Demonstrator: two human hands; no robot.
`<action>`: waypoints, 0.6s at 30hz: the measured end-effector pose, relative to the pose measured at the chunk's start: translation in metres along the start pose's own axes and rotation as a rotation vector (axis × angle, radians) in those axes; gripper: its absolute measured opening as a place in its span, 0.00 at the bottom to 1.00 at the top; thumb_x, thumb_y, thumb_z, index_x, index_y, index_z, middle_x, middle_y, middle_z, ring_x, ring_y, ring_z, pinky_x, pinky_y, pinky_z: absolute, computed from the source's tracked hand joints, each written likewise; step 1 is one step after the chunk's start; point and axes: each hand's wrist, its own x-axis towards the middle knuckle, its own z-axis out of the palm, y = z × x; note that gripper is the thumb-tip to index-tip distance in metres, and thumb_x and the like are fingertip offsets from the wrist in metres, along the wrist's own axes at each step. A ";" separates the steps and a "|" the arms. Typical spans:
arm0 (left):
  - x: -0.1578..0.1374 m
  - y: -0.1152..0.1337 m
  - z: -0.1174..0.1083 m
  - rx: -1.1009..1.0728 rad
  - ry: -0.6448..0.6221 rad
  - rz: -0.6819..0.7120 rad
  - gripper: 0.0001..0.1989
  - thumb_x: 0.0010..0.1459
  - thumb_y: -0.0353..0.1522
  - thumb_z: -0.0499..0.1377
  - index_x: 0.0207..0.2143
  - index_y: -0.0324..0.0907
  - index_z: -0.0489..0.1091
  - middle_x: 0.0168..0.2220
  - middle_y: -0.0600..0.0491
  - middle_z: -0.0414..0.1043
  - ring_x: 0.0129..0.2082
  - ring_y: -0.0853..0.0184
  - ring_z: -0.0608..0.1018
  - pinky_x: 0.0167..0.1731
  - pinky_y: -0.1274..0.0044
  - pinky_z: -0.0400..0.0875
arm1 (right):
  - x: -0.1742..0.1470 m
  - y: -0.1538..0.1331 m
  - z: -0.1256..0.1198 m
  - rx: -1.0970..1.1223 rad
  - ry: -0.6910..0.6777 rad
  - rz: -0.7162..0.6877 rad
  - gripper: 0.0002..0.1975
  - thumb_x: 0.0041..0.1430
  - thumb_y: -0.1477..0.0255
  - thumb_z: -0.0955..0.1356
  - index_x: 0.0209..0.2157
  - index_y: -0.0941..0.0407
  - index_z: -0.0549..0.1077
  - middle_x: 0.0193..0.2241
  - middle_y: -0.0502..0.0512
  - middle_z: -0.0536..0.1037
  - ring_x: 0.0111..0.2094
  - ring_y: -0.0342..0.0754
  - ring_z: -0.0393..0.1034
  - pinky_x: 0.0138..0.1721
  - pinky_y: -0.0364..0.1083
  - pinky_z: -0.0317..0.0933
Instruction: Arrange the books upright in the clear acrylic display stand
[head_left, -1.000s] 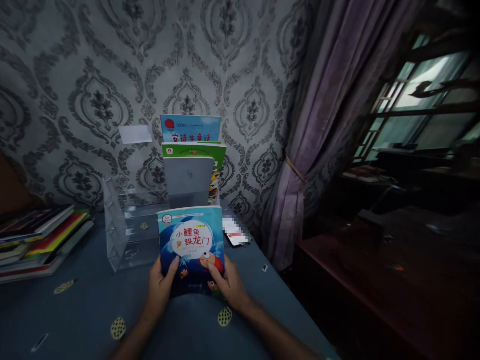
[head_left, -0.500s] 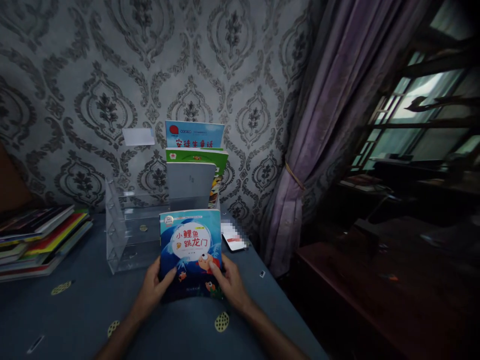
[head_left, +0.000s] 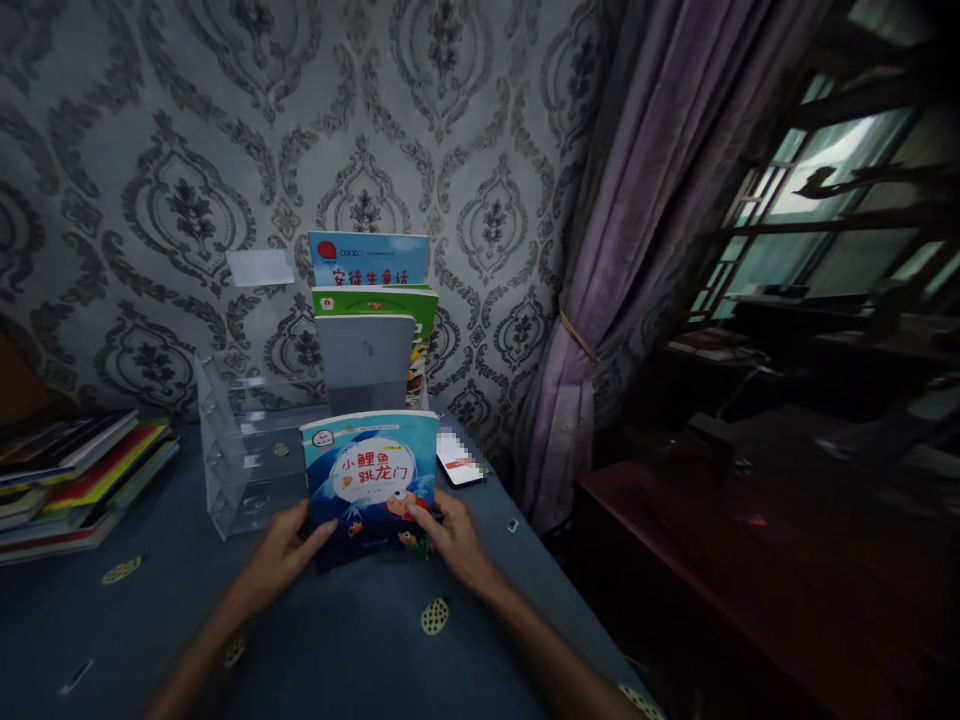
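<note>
A blue children's picture book (head_left: 371, 480) with red Chinese title letters and cartoon fish is held up, cover facing me. My left hand (head_left: 289, 545) grips its left side, thumb on the cover and fingers behind. On the right side my right hand (head_left: 454, 535) holds it the same way, thumb near the orange fish. Just behind the book stands a clear tiered display rack (head_left: 244, 450). In the rack's right part, a grey-white book (head_left: 366, 360), a green book (head_left: 375, 299) and a light blue book (head_left: 371, 258) stand upright one behind another.
A stack of books (head_left: 79, 480) lies at the left of the cloth-covered table (head_left: 360, 650). A phone (head_left: 459, 460) rests right of the rack, near the table's right edge. Patterned wallpaper (head_left: 495, 90) rises behind, beside a tied purple curtain (head_left: 570, 400).
The book has come slightly nearer the rack, its left side turned a little, both hands still on it. The whole view has shifted, so things sit further left.
</note>
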 end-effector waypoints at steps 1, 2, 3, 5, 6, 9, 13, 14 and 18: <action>0.000 0.000 -0.002 0.039 0.006 0.018 0.14 0.45 0.45 0.71 0.29 0.46 0.80 0.26 0.52 0.78 0.29 0.58 0.78 0.27 0.74 0.75 | -0.001 0.000 0.001 0.023 -0.010 0.019 0.23 0.63 0.51 0.67 0.43 0.56 0.79 0.35 0.54 0.82 0.32 0.49 0.74 0.30 0.45 0.70; 0.000 0.001 -0.003 0.075 0.004 0.034 0.14 0.45 0.46 0.70 0.28 0.46 0.79 0.24 0.52 0.77 0.27 0.59 0.77 0.25 0.75 0.73 | -0.002 0.000 0.001 0.046 -0.024 0.043 0.23 0.63 0.50 0.67 0.44 0.56 0.78 0.35 0.53 0.81 0.29 0.47 0.73 0.25 0.43 0.67; -0.001 0.000 -0.005 0.104 -0.001 0.045 0.15 0.46 0.46 0.70 0.27 0.46 0.79 0.24 0.52 0.77 0.26 0.60 0.76 0.24 0.76 0.72 | -0.004 0.000 0.002 0.066 -0.039 0.069 0.24 0.63 0.50 0.67 0.45 0.56 0.77 0.34 0.53 0.81 0.26 0.46 0.71 0.21 0.42 0.65; -0.003 -0.001 -0.006 0.128 -0.025 0.040 0.16 0.46 0.48 0.69 0.27 0.45 0.79 0.26 0.51 0.78 0.26 0.60 0.76 0.24 0.75 0.71 | -0.006 -0.001 0.003 0.079 -0.062 0.104 0.23 0.63 0.51 0.67 0.46 0.56 0.76 0.33 0.52 0.80 0.24 0.44 0.70 0.18 0.41 0.64; -0.004 -0.002 -0.007 0.123 -0.029 0.026 0.16 0.46 0.48 0.69 0.29 0.45 0.80 0.27 0.50 0.79 0.27 0.59 0.77 0.25 0.75 0.72 | -0.007 -0.001 0.003 0.074 -0.067 0.107 0.22 0.63 0.51 0.67 0.45 0.56 0.76 0.33 0.52 0.79 0.25 0.44 0.71 0.20 0.41 0.66; -0.008 -0.004 -0.006 0.072 0.001 -0.017 0.16 0.45 0.46 0.70 0.32 0.46 0.80 0.30 0.50 0.81 0.31 0.56 0.79 0.28 0.73 0.74 | -0.009 0.000 0.004 0.060 -0.075 0.095 0.20 0.64 0.53 0.67 0.44 0.56 0.75 0.35 0.53 0.80 0.30 0.46 0.74 0.25 0.43 0.71; -0.005 0.001 -0.004 0.064 0.009 0.045 0.12 0.47 0.43 0.70 0.28 0.46 0.78 0.24 0.53 0.76 0.28 0.59 0.77 0.25 0.75 0.72 | -0.003 -0.001 0.002 0.046 -0.049 0.076 0.20 0.65 0.54 0.66 0.47 0.56 0.74 0.39 0.55 0.82 0.32 0.48 0.76 0.27 0.44 0.72; -0.001 0.005 -0.003 0.079 0.002 0.072 0.12 0.48 0.43 0.70 0.27 0.46 0.77 0.24 0.53 0.75 0.27 0.60 0.76 0.25 0.76 0.71 | 0.000 -0.001 0.001 0.041 -0.036 0.065 0.20 0.65 0.54 0.66 0.47 0.56 0.74 0.39 0.55 0.82 0.32 0.48 0.77 0.28 0.44 0.73; 0.021 0.027 -0.005 0.171 -0.028 0.169 0.13 0.52 0.45 0.67 0.28 0.45 0.75 0.24 0.54 0.74 0.27 0.62 0.76 0.27 0.76 0.71 | 0.022 -0.009 -0.008 0.047 0.000 0.010 0.23 0.63 0.51 0.67 0.48 0.55 0.73 0.41 0.56 0.82 0.34 0.50 0.78 0.28 0.46 0.74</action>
